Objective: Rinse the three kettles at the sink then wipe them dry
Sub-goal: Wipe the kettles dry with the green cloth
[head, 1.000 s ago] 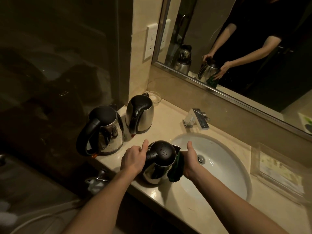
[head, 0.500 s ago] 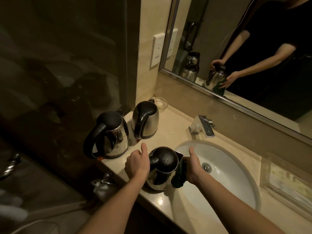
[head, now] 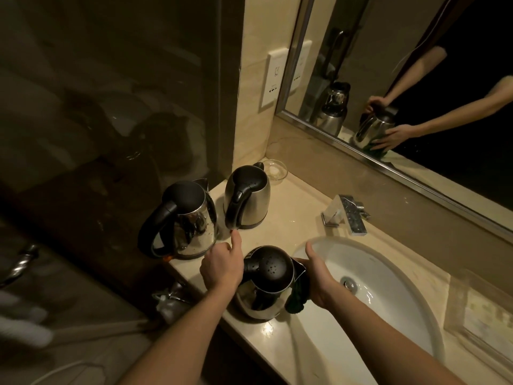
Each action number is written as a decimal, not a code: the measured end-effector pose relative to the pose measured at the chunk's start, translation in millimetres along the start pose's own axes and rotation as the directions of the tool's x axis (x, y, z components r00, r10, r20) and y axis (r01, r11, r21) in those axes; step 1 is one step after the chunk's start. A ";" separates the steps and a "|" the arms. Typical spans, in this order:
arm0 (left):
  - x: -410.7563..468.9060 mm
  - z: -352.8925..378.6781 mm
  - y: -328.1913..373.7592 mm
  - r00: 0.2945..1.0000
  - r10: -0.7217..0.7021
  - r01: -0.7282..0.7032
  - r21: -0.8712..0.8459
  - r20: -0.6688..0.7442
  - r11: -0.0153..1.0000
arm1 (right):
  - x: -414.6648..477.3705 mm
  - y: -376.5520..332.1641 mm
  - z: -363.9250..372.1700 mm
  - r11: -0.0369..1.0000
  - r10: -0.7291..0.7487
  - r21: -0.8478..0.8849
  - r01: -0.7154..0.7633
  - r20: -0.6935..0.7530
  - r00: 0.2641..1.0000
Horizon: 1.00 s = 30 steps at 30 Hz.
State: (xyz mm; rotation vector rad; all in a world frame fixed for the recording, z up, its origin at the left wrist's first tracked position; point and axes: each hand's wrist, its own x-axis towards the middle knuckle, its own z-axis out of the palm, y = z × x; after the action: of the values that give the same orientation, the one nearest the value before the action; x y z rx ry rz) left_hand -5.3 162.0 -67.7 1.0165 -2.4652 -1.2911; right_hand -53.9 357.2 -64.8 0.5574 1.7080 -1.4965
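Observation:
Three steel kettles with black lids and handles stand on the beige counter [head: 294, 226]. The nearest kettle [head: 266, 284] sits at the counter's front, just left of the white sink [head: 388, 298]. My left hand [head: 222, 265] grips its black handle, thumb raised. My right hand [head: 319, 279] presses a dark green cloth [head: 297, 298] against its spout side. Drops sit on its lid. A shiny wet kettle [head: 188, 220] stands at the far left edge. A matt kettle [head: 248, 198] stands behind it, near the wall.
A chrome tap [head: 347, 213] sits behind the sink. A small glass dish [head: 274, 169] lies in the back corner. A clear tray [head: 483, 318] rests at the right. The mirror [head: 416, 79] above shows a person's arms. Left of the counter is a drop to a dark bath area.
The view has shifted closer and a little left. Both hands stay on the nearest kettle, with the cloth pressed lower on its side.

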 end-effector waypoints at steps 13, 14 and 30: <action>19.9 0.4 3.8 0.996 0.045 -0.048 0.036 0.078 0.998 | 7.3 -23.3 -5.4 0.964 -0.166 -0.190 0.184 0.105 0.980; 20.8 0.3 3.4 0.995 0.046 -0.050 0.039 0.084 0.998 | 10.0 -20.1 -4.9 0.964 -0.162 -0.195 0.181 0.111 0.981; 30.8 1.5 1.1 0.988 0.081 -0.090 0.067 0.130 0.994 | 16.2 -29.8 3.3 0.958 -0.178 -0.197 0.211 0.171 0.969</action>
State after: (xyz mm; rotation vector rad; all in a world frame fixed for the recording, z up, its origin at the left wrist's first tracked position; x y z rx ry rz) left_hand -29.5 143.6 -72.4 0.8584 -2.6370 -1.2854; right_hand -85.2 345.0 -59.0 0.1600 1.8152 -1.4259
